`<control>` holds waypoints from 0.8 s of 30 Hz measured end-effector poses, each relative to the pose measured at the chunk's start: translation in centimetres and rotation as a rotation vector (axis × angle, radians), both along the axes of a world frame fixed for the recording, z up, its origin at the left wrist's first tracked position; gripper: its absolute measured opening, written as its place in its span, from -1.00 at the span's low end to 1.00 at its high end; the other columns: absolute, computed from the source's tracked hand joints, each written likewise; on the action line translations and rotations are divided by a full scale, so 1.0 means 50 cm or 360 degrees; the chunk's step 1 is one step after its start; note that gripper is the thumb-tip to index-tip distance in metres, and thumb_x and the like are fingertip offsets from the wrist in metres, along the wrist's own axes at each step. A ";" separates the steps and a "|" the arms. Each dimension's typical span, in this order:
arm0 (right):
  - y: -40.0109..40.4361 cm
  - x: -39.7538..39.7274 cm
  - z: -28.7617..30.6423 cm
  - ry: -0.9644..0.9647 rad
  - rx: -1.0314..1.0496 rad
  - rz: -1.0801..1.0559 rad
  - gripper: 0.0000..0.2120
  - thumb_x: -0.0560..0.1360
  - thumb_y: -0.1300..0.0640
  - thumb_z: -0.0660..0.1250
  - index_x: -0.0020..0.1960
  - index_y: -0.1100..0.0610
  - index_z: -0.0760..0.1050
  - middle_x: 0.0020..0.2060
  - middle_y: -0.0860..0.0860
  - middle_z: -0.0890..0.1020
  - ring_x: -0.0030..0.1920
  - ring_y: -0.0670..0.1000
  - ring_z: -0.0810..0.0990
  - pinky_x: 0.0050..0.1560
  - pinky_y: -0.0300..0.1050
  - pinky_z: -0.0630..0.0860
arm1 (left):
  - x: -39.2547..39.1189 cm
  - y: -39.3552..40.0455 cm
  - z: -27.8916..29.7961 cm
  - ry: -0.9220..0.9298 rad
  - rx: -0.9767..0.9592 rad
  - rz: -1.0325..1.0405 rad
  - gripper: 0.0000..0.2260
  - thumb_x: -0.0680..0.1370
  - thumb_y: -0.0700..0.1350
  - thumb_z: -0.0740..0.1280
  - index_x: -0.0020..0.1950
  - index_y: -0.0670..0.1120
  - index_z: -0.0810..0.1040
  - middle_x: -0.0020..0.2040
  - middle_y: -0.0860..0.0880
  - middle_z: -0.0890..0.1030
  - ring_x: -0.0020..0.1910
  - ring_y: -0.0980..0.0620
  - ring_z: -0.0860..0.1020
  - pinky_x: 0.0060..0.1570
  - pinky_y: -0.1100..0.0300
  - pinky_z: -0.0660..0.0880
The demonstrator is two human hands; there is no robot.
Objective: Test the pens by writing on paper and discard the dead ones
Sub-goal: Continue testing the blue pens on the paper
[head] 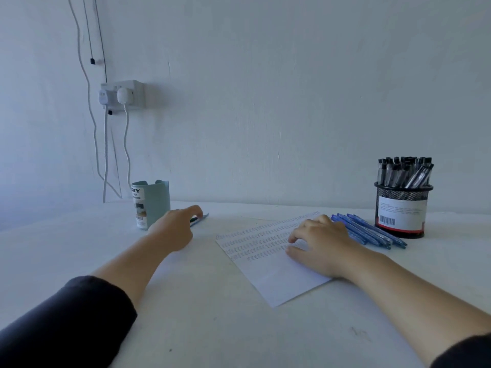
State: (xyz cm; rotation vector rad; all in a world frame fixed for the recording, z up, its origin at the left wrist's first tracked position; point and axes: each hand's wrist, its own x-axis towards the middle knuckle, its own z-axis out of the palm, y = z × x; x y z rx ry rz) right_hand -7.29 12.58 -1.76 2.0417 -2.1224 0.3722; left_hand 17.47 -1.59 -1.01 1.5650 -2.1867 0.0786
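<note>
Head view: our left hand [174, 229] reaches to a slim blue plastic pen [199, 218] at its fingers, grip unclear. Our right hand [320, 247], fingers loosely curled and empty, rests on the scribbled white paper sheet [265, 261]. Light, stiff, slippery; we should pinch mid-barrel.

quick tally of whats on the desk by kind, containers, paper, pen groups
Containers: 2, the teal organizer and the black mesh cup
Paper sheets: 1, the written sheet
Pen groups: 3, the blue pens, the black-capped pens, the pens at the left hand
Total: 6
</note>
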 end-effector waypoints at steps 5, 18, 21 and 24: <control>-0.001 0.000 -0.001 -0.0008 0.0121 -0.0052 -0.67 0.59 -0.18 0.06 0.21 -0.10 0.46 0.21 -0.05 0.46 0.34 0.04 0.22 0.22 0.02 0.17 | -0.018 0.022 0.024 0.1307 0.0228 -0.0244 -0.64 0.52 -0.45 0.04 -0.06 -0.14 0.57 -0.22 -0.13 0.53 -0.31 -0.05 0.49 -0.27 0.07 0.54; -0.001 -0.001 0.000 -0.0062 0.0193 -0.0068 -0.65 0.60 -0.19 0.01 0.22 -0.11 0.44 0.24 -0.05 0.46 0.37 0.05 0.22 0.28 0.05 0.15 | -0.051 0.077 0.052 0.1987 0.0216 -0.0428 -0.77 0.61 -0.11 0.27 -0.21 -0.10 0.60 -0.18 -0.02 0.57 -0.12 0.01 0.52 0.05 0.09 0.45; 0.000 -0.001 0.001 -0.0079 0.0198 -0.0063 -0.65 0.61 -0.18 -0.02 0.21 -0.11 0.45 0.24 -0.05 0.46 0.36 0.05 0.23 0.27 0.04 0.15 | -0.054 0.081 0.056 0.2409 0.0497 -0.0620 -0.83 0.62 -0.25 0.22 -0.12 -0.21 0.57 -0.14 -0.13 0.60 -0.09 -0.08 0.61 0.05 0.06 0.52; 0.000 -0.002 0.001 -0.0071 0.0201 -0.0066 -0.64 0.61 -0.18 -0.03 0.20 -0.11 0.45 0.22 -0.06 0.46 0.34 0.06 0.26 0.25 0.04 0.18 | -0.058 0.088 0.055 0.2511 0.0665 -0.0738 -0.80 0.62 -0.31 0.13 -0.01 -0.19 0.55 -0.23 -0.12 0.53 -0.29 -0.01 0.54 -0.22 0.17 0.44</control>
